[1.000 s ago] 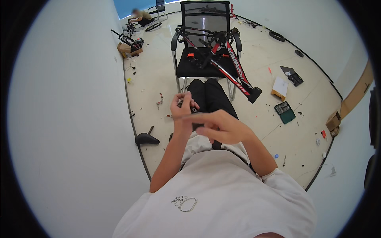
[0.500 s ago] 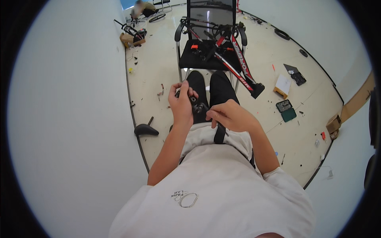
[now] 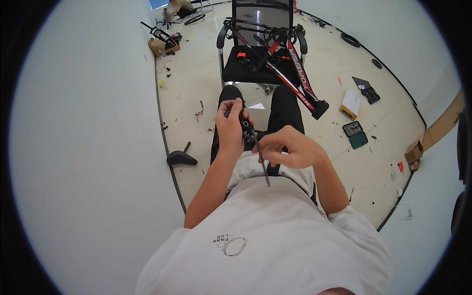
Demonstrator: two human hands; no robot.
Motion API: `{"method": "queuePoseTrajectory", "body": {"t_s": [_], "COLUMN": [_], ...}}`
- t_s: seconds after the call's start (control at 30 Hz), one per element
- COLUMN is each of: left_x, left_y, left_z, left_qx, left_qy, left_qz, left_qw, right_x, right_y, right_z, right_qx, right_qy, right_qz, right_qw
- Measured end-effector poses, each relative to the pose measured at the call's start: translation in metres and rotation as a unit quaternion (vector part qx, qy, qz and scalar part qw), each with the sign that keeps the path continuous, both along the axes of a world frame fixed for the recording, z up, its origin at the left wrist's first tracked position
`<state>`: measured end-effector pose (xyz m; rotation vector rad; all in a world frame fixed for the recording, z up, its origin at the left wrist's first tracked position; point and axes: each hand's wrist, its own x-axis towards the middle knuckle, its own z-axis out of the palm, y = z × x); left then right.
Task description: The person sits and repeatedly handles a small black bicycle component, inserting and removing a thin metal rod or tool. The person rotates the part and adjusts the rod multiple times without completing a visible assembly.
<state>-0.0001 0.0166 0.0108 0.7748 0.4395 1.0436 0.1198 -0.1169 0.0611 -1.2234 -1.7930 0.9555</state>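
Note:
My left hand point(image 3: 229, 125) is closed around a small black part point(image 3: 247, 129) with round metal fittings, held over my lap. Its exact kind is not clear, as my fingers cover its upper end. From the right, my right hand point(image 3: 290, 147) pinches a thin dark rod point(image 3: 263, 164) that looks like a hex key. The rod's upper end lies against the lower end of the black part, and its other end points down toward my shirt. Whether its tip sits inside a fitting cannot be made out.
Ahead stands a black chair point(image 3: 231, 66) bearing a red and black bicycle frame point(image 3: 287, 78). A bicycle saddle point(image 3: 182, 158) lies left by the wall. To the right are a green tool case point(image 3: 359, 140), a white-topped box point(image 3: 350, 103) and a black case point(image 3: 369, 93). A person point(image 3: 179, 9) crouches far left.
The rod has swung from beneath my right hand to a steeper slant between my hands. My right fingers have shifted their grip. My knees have spread apart, and the black part has tilted slightly.

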Motion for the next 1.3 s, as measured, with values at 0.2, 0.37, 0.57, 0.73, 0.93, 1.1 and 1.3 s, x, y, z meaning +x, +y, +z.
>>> {"method": "queuePoseTrajectory", "body": {"t_s": [0.2,0.37,0.57,0.73,0.93,1.1,1.3], "left_x": [0.0,0.004,0.006,0.008,0.007,-0.004,-0.002], "left_y": [0.003,-0.005,0.004,0.002,0.005,0.004,0.009], "left_z": [-0.004,-0.005,-0.02,-0.019,-0.022,-0.002,-0.003], "left_qx": [-0.071,-0.052,-0.023,0.005,0.036,-0.141,0.054], "left_qy": [0.077,0.142,0.139,0.162,0.157,0.016,0.043], "left_qz": [-0.062,-0.081,-0.058,-0.027,-0.037,-0.114,0.082], "left_qw": [0.993,0.985,0.988,0.986,0.986,0.983,0.994], "right_x": [-0.016,-0.015,-0.023,-0.035,-0.031,-0.016,-0.018], "right_y": [0.0,0.006,0.012,0.019,0.015,0.008,0.009], "right_z": [0.003,-0.014,-0.031,-0.046,-0.041,-0.029,-0.036], "right_qx": [0.154,0.262,0.385,0.388,0.301,0.24,-0.034], "right_qy": [-0.103,-0.142,-0.194,-0.198,-0.081,-0.04,0.2], "right_qz": [-0.101,-0.06,-0.091,-0.159,-0.129,-0.142,-0.186], "right_qw": [0.977,0.953,0.898,0.886,0.942,0.96,0.961]}}
